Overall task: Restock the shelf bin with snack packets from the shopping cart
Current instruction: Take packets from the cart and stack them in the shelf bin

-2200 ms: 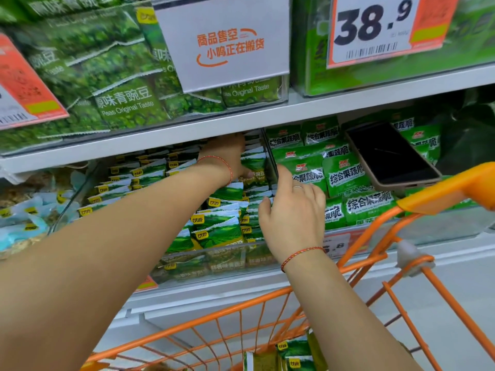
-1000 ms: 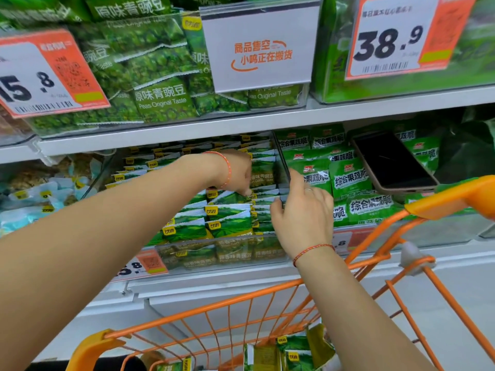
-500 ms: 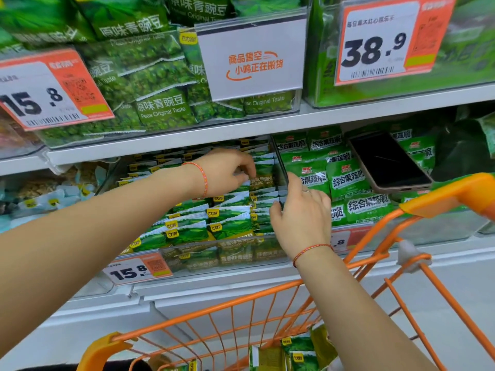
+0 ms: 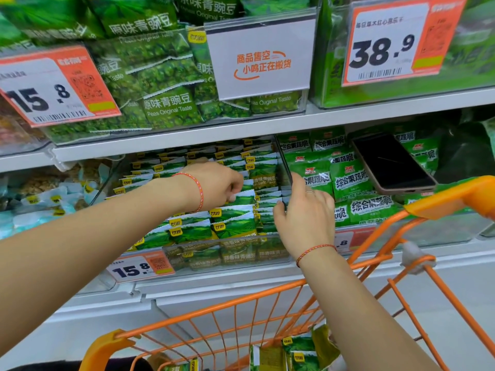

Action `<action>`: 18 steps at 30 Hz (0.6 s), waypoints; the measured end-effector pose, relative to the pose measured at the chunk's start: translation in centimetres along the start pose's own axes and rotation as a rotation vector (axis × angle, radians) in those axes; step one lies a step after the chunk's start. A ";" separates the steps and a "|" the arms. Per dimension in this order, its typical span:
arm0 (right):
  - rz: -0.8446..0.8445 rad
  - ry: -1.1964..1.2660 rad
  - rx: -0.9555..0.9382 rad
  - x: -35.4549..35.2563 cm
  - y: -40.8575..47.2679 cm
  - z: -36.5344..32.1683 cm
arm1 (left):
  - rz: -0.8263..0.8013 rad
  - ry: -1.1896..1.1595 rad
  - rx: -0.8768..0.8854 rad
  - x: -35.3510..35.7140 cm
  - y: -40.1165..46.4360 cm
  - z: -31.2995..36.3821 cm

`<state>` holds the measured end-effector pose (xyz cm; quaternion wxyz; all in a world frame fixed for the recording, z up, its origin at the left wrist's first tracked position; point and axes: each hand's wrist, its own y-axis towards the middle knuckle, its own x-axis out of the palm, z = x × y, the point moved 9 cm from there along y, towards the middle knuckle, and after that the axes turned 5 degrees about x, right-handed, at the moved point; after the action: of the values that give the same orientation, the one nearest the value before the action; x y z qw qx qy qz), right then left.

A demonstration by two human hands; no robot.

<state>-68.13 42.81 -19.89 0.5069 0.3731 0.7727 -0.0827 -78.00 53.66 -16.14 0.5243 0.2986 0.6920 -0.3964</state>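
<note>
- Nearest, the orange shopping cart (image 4: 270, 314) holds some green snack packets (image 4: 297, 352) at the bottom.
- Further, the right hand (image 4: 305, 218) rests with relaxed fingers on the bin divider (image 4: 284, 162).
- Behind, the left hand (image 4: 217, 186) curls over the packet rows (image 4: 230, 218) in the shelf bin (image 4: 227, 253); what it pinches is hidden.

Shop, price tags (image 4: 57, 87), stocked shelves (image 4: 241, 129)

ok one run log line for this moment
step: tidying packets in bin | left hand: grip on a packet | right hand: at divider, fingers straight | cart: packets left
</note>
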 end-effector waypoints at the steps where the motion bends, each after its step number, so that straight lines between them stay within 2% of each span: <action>1: 0.002 -0.001 0.000 0.0 0.0 0.0 | 0.049 0.046 0.006 -0.6 0.1 0.2; 4: 0.003 0.002 0.002 0.1 0.1 0.0 | 0.166 0.223 0.051 -2.0 0.0 1.1; 10: 0.001 0.013 0.000 -0.1 0.0 0.0 | 0.019 0.109 0.064 0.3 0.2 0.8; 18: -0.002 0.019 0.001 -0.1 0.0 0.0 | 0.091 0.091 0.021 -0.8 -0.1 0.4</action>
<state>-68.10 42.75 -19.81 0.4992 0.3733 0.7778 -0.0798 -77.68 53.24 -15.38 0.5067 0.3530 0.6967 -0.3652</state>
